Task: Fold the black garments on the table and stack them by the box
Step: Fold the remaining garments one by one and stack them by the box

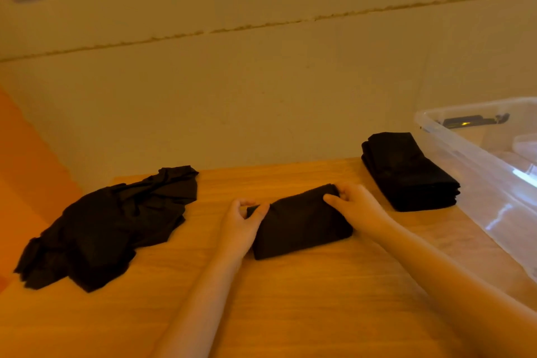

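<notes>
A folded black garment (302, 224) lies in the middle of the wooden table (290, 299). My left hand (242, 222) pinches its far left corner between thumb and fingers. At the garment's far right corner my right hand (353, 202) grips the cloth with curled fingers. A neat stack of folded black garments (406, 171) sits at the right, right beside the clear plastic box (494, 183). A loose heap of unfolded black garments (107, 227) lies at the left.
The clear box runs along the table's right side and holds a dark flat object (473, 120) at its far end. A plain wall stands behind the table's far edge. An orange surface (26, 171) shows at the left, beyond the table.
</notes>
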Motion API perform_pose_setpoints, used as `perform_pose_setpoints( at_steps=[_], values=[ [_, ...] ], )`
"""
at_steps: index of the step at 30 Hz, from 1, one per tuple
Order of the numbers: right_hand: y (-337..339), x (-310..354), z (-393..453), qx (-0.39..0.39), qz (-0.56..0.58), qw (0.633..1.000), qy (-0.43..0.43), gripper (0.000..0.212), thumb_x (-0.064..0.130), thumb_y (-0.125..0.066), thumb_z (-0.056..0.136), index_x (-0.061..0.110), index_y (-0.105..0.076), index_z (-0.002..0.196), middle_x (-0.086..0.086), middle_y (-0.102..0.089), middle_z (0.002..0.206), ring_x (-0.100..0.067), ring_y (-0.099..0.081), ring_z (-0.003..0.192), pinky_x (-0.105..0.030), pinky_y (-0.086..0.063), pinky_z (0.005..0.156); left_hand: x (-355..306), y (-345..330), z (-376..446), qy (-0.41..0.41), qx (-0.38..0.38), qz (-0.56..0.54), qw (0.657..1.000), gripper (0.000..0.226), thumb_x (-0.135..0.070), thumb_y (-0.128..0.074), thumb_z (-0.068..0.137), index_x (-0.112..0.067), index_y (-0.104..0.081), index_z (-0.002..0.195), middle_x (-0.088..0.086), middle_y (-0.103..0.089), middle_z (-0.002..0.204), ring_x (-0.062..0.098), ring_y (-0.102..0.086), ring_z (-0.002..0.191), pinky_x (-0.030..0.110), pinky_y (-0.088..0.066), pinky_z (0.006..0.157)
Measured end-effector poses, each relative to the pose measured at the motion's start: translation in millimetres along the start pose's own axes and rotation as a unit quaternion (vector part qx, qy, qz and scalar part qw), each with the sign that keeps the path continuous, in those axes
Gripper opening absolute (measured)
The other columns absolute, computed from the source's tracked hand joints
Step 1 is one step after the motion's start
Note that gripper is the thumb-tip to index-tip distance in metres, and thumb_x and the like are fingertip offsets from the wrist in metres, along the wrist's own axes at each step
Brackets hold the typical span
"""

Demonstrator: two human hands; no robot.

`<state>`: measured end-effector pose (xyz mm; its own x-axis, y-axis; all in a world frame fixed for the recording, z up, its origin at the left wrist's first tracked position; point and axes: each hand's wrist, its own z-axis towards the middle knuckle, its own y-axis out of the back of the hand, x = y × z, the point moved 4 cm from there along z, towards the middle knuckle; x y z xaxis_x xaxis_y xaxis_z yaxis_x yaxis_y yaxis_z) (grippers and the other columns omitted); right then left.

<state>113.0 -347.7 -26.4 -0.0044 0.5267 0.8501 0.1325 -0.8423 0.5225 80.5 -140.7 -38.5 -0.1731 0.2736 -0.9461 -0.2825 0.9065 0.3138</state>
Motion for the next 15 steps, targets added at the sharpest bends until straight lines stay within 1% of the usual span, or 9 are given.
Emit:
perform_pose_setpoints(
  at_steps=[2,3,6,8,9,11,13,14,15],
  values=[
    [-10,-7,7,-0.028,-0.049,0.998,-0.011,0.037,0.025,-0.050,0.094,0.013,-0.049,0.129,0.000,-0.060,0.119,-0.015,-0.056,0.111,-0.019,-0.042,0.084,11,1,0,0.030,0.010,-0.035,0.999,0.025,-0.031,-0.062,0.087,-0.025,-0.051,0.110,-0.003,-0.052,0.110,0.010,-0.053,0.095,0.021,-0.049,0.067],
    [-13,-8,9,-0.044,-0.072,0.996,-0.004,0.038,0.026,-0.050,0.094,0.013,-0.050,0.129,-0.002,-0.059,0.121,-0.015,-0.055,0.111,-0.020,-0.040,0.084,12,2,1,0.034,0.020,-0.046,0.998,0.028,-0.031,-0.063,0.087,-0.026,-0.051,0.111,-0.002,-0.052,0.112,0.011,-0.054,0.096,0.022,-0.050,0.069],
    [-13,-12,15,-0.064,-0.096,0.993,0.008,0.036,0.027,-0.048,0.095,0.011,-0.052,0.126,-0.001,-0.061,0.110,-0.014,-0.057,0.101,-0.018,-0.039,0.080,11,1,2,0.053,0.087,-0.075,0.992,0.035,-0.029,-0.067,0.082,-0.031,-0.050,0.113,-0.007,-0.050,0.106,0.007,-0.052,0.091,0.021,-0.049,0.067],
    [-11,-15,18,-0.069,-0.081,0.994,0.007,0.032,0.027,-0.046,0.096,0.011,-0.055,0.122,0.001,-0.059,0.099,-0.013,-0.057,0.093,-0.020,-0.041,0.074,10,-2,1,0.056,0.106,-0.055,0.991,0.036,-0.024,-0.068,0.082,-0.037,-0.047,0.108,-0.012,-0.047,0.104,0.008,-0.051,0.093,0.020,-0.048,0.065],
    [-11,-16,19,-0.074,-0.079,0.994,0.009,0.031,0.027,-0.046,0.096,0.011,-0.055,0.120,0.001,-0.059,0.098,-0.014,-0.057,0.093,-0.020,-0.042,0.071,10,-2,2,0.052,0.097,-0.032,0.993,0.038,-0.021,-0.067,0.083,-0.036,-0.046,0.111,-0.013,-0.046,0.107,0.008,-0.049,0.096,0.019,-0.047,0.064],
    [-11,-18,21,-0.086,-0.083,0.993,0.010,0.032,0.028,-0.045,0.096,0.011,-0.054,0.122,0.003,-0.057,0.094,-0.010,-0.056,0.086,-0.017,-0.041,0.064,10,-2,4,0.048,0.055,0.007,0.997,0.045,-0.019,-0.062,0.088,-0.030,-0.043,0.127,-0.008,-0.046,0.117,0.011,-0.049,0.102,0.019,-0.049,0.066],
    [-11,-20,23,-0.098,-0.101,0.990,0.012,0.036,0.030,-0.046,0.095,0.012,-0.051,0.125,0.005,-0.056,0.090,-0.002,-0.050,0.074,-0.011,-0.038,0.059,12,-3,6,0.038,0.014,0.038,0.998,0.047,-0.020,-0.058,0.091,-0.026,-0.039,0.133,-0.001,-0.047,0.132,0.017,-0.051,0.114,0.029,-0.054,0.078],
    [-10,-20,22,-0.105,-0.119,0.987,0.012,0.037,0.031,-0.046,0.095,0.012,-0.050,0.127,0.005,-0.057,0.089,-0.001,-0.048,0.070,-0.010,-0.037,0.057,12,-3,6,0.025,-0.005,0.061,0.998,0.045,-0.020,-0.056,0.092,-0.025,-0.040,0.133,0.002,-0.045,0.137,0.019,-0.049,0.122,0.034,-0.053,0.088],
    [-10,-20,22,-0.111,-0.138,0.984,0.015,0.038,0.032,-0.046,0.095,0.012,-0.050,0.127,0.005,-0.058,0.089,-0.001,-0.048,0.069,-0.010,-0.037,0.056,12,-4,6,0.009,-0.022,0.082,0.996,0.043,-0.020,-0.055,0.092,-0.024,-0.041,0.132,0.003,-0.044,0.139,0.020,-0.045,0.127,0.035,-0.050,0.094]
  ],
)
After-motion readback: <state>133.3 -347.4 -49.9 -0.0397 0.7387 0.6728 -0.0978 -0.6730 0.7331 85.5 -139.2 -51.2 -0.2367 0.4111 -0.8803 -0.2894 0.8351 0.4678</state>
